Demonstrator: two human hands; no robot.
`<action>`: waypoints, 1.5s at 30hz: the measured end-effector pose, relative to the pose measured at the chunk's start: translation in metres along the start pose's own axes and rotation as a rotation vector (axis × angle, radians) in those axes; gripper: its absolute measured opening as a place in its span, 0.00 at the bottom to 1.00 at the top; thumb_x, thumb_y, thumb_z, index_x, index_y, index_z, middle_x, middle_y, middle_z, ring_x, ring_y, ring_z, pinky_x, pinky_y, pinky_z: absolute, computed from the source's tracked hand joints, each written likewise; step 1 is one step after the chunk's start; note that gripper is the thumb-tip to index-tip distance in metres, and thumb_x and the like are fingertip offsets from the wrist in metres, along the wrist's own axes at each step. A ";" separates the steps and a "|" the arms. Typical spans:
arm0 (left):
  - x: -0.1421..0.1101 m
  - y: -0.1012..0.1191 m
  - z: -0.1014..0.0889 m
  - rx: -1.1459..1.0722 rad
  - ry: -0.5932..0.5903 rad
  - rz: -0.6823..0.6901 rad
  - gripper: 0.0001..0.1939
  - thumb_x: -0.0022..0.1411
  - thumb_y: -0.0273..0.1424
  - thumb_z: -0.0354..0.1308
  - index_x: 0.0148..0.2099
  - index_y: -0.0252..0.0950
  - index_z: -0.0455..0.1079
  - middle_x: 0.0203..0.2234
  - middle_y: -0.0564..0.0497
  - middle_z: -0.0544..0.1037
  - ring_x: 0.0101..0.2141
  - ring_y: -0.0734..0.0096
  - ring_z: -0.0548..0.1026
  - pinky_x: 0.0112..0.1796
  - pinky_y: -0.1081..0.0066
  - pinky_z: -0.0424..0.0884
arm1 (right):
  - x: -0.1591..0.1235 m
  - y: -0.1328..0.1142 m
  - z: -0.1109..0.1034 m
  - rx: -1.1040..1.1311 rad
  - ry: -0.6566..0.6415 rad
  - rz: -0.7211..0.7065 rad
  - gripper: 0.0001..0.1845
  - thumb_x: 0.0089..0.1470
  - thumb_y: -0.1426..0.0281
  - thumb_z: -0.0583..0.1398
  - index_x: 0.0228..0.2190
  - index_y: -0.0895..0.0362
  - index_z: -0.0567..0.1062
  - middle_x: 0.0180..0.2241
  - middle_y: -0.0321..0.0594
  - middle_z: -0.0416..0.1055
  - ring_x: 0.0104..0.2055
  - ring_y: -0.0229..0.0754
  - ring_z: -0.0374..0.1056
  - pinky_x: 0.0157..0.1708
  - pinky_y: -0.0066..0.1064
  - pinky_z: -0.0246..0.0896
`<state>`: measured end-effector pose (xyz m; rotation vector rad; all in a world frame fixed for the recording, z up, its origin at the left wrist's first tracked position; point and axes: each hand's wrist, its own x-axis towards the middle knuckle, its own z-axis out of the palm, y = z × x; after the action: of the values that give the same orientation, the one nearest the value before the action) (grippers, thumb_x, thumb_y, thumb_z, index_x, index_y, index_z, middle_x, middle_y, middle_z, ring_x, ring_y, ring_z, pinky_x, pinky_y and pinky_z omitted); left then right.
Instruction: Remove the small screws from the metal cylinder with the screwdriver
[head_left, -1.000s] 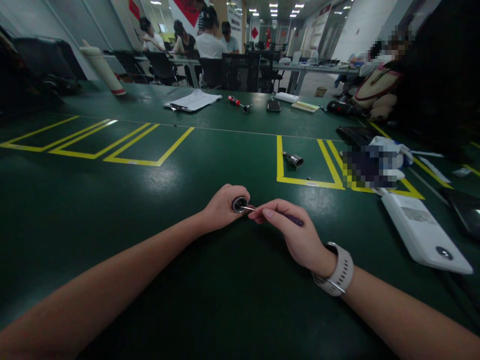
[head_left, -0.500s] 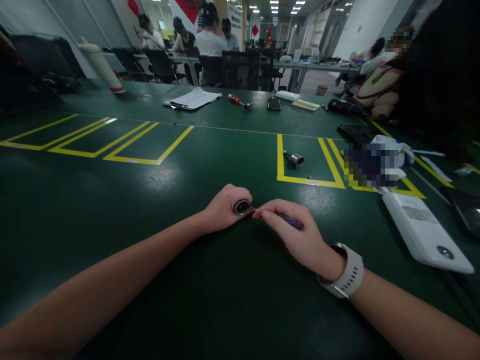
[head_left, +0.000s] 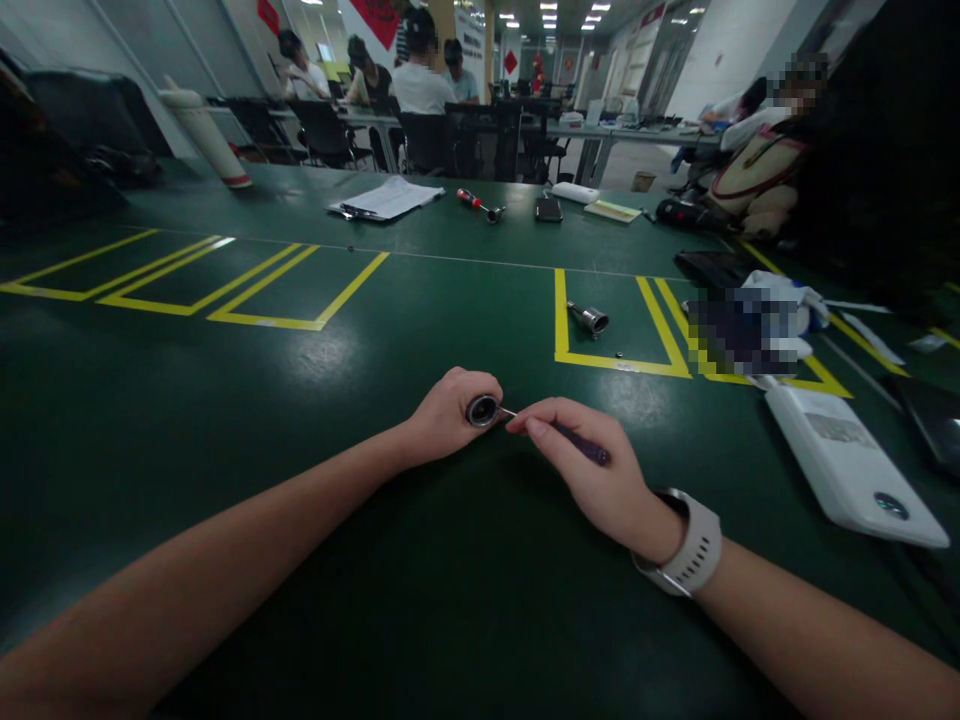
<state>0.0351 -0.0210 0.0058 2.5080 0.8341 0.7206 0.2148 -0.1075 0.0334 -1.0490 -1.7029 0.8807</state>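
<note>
My left hand [head_left: 448, 418] is closed around a round metal part [head_left: 481, 410], its open, ring-shaped end turned toward me; the rest of it is hidden in the fingers. In my right hand [head_left: 581, 455] is a screwdriver [head_left: 592, 446] with a dark purple handle, pinched between thumb and fingers. Its thin shaft points left and meets the side of the metal part, though the exact contact point is too small to make out. Within a yellow-taped box ahead lies a similar cup-shaped metal part [head_left: 592, 319], with a small dark piece [head_left: 619, 354] near it.
A white power bank-like device [head_left: 855, 465] lies at the right. Farther back are papers on a clipboard [head_left: 386, 198], a red-handled screwdriver [head_left: 469, 199], a phone [head_left: 548, 209] and a white tumbler [head_left: 206, 140]. Yellow tape [head_left: 262, 322] marks the green table. Several people sit beyond.
The screwdriver and my right hand have shifted very slightly, and a little more of the shaft shows. My left hand and the metal part have barely moved.
</note>
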 end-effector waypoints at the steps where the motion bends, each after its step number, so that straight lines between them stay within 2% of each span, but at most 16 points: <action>1: 0.000 0.000 0.000 0.005 -0.001 0.002 0.08 0.56 0.30 0.55 0.27 0.35 0.61 0.21 0.57 0.66 0.24 0.75 0.66 0.33 0.70 0.59 | -0.001 -0.002 0.001 -0.082 -0.013 -0.055 0.09 0.57 0.73 0.55 0.33 0.58 0.76 0.33 0.41 0.74 0.36 0.41 0.69 0.38 0.36 0.63; 4: 0.000 0.000 0.000 0.016 -0.005 0.014 0.07 0.55 0.27 0.54 0.26 0.35 0.61 0.21 0.57 0.67 0.24 0.75 0.66 0.34 0.70 0.59 | -0.001 -0.006 0.004 -0.195 -0.047 -0.130 0.09 0.57 0.74 0.54 0.31 0.60 0.75 0.33 0.43 0.74 0.36 0.42 0.69 0.38 0.37 0.63; 6: -0.001 0.001 0.000 0.022 -0.019 0.017 0.06 0.55 0.27 0.54 0.27 0.35 0.61 0.21 0.57 0.67 0.25 0.75 0.67 0.34 0.69 0.60 | 0.001 -0.004 0.003 -0.134 -0.043 -0.051 0.09 0.56 0.73 0.55 0.30 0.59 0.75 0.32 0.42 0.75 0.36 0.42 0.69 0.38 0.38 0.63; 12: -0.001 0.001 -0.002 0.025 -0.046 0.007 0.04 0.56 0.27 0.53 0.28 0.35 0.62 0.22 0.56 0.68 0.25 0.75 0.67 0.34 0.70 0.60 | 0.009 0.012 -0.004 0.513 0.010 0.306 0.09 0.54 0.71 0.57 0.30 0.58 0.78 0.31 0.41 0.76 0.36 0.42 0.71 0.41 0.38 0.64; 14: -0.001 0.001 -0.001 0.019 -0.022 0.009 0.05 0.56 0.27 0.53 0.28 0.35 0.62 0.21 0.56 0.67 0.25 0.75 0.66 0.33 0.70 0.60 | 0.011 0.017 -0.004 0.647 0.014 0.379 0.08 0.54 0.71 0.57 0.30 0.58 0.78 0.32 0.41 0.77 0.36 0.41 0.71 0.41 0.37 0.64; 16: -0.001 0.000 -0.001 0.018 0.000 0.010 0.05 0.55 0.27 0.54 0.27 0.35 0.61 0.21 0.57 0.67 0.24 0.76 0.66 0.32 0.71 0.60 | 0.010 0.019 -0.003 0.691 0.017 0.401 0.08 0.54 0.70 0.57 0.30 0.58 0.78 0.32 0.41 0.77 0.36 0.40 0.71 0.40 0.37 0.64; 19: -0.001 -0.001 0.000 0.034 0.013 -0.004 0.05 0.55 0.27 0.54 0.27 0.34 0.62 0.21 0.57 0.67 0.24 0.76 0.65 0.31 0.71 0.59 | 0.009 0.015 -0.002 0.554 0.041 0.316 0.09 0.55 0.70 0.57 0.30 0.57 0.77 0.32 0.40 0.76 0.36 0.41 0.71 0.41 0.37 0.64; 24: 0.000 -0.002 0.001 0.065 0.020 -0.022 0.04 0.53 0.26 0.54 0.28 0.34 0.62 0.22 0.56 0.69 0.26 0.74 0.68 0.32 0.70 0.59 | 0.002 -0.003 0.000 -0.062 -0.011 0.014 0.09 0.56 0.72 0.55 0.32 0.59 0.76 0.32 0.41 0.75 0.36 0.41 0.70 0.37 0.36 0.63; 27: 0.000 0.000 0.001 0.092 -0.018 0.001 0.03 0.53 0.25 0.53 0.28 0.34 0.63 0.22 0.55 0.70 0.27 0.73 0.69 0.34 0.69 0.60 | 0.001 -0.009 0.002 -0.220 -0.057 -0.094 0.09 0.56 0.74 0.55 0.30 0.60 0.75 0.33 0.42 0.74 0.35 0.41 0.69 0.38 0.37 0.63; 30: -0.001 0.003 0.000 0.111 -0.049 0.017 0.03 0.53 0.24 0.53 0.28 0.34 0.64 0.22 0.55 0.69 0.27 0.72 0.69 0.34 0.68 0.60 | 0.003 -0.007 0.000 -0.117 -0.069 0.018 0.09 0.56 0.73 0.55 0.29 0.59 0.76 0.31 0.41 0.75 0.34 0.41 0.70 0.37 0.37 0.64; 36: -0.001 0.003 -0.002 0.070 -0.067 0.010 0.03 0.55 0.25 0.52 0.28 0.34 0.63 0.22 0.56 0.69 0.26 0.73 0.69 0.35 0.68 0.60 | 0.011 0.010 -0.008 0.511 -0.026 0.339 0.09 0.54 0.70 0.57 0.31 0.58 0.78 0.32 0.41 0.77 0.36 0.41 0.71 0.41 0.37 0.65; 39: -0.001 0.001 -0.001 0.050 -0.053 0.003 0.05 0.56 0.27 0.52 0.28 0.35 0.62 0.22 0.56 0.68 0.25 0.74 0.68 0.34 0.69 0.60 | 0.012 0.014 -0.007 0.684 -0.005 0.449 0.09 0.53 0.70 0.57 0.30 0.58 0.78 0.31 0.42 0.77 0.35 0.40 0.71 0.40 0.36 0.65; 42: -0.002 -0.001 0.000 0.055 -0.040 -0.003 0.05 0.56 0.27 0.53 0.28 0.35 0.62 0.22 0.56 0.68 0.26 0.74 0.68 0.34 0.69 0.60 | 0.010 0.011 -0.005 0.629 0.007 0.405 0.09 0.54 0.70 0.57 0.30 0.58 0.78 0.32 0.41 0.77 0.36 0.40 0.71 0.41 0.37 0.65; 45: -0.002 -0.001 0.000 0.083 -0.033 0.008 0.03 0.55 0.26 0.53 0.29 0.34 0.63 0.23 0.55 0.69 0.27 0.73 0.69 0.34 0.69 0.60 | 0.009 0.004 -0.004 0.365 0.008 0.262 0.08 0.54 0.70 0.57 0.30 0.56 0.78 0.31 0.40 0.76 0.36 0.42 0.71 0.41 0.39 0.64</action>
<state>0.0335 -0.0216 0.0043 2.5906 0.8601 0.6582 0.2180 -0.0977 0.0341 -1.0321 -1.3464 1.2968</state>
